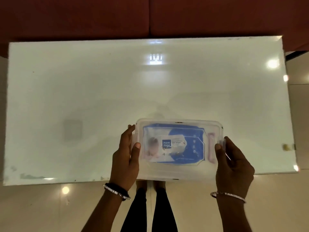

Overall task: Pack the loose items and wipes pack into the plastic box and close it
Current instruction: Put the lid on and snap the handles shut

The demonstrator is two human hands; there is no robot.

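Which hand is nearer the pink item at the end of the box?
Right. The right hand grips the plastic box at the end where the pink item lies inside; the left hand holds the opposite end, across the wipes pack.

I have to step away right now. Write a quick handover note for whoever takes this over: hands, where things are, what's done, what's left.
Left hand: grips the left end of the clear plastic box, thumb on the lid.
Right hand: grips the right end, thumb on the lid.
Box: at the near edge of the white table, lid on.
Wipes pack: inside, visible through the lid; a pink item beside it at the right end.
Done: packing; no loose items on the table.
Left: check that the latches are snapped; cannot tell from here.
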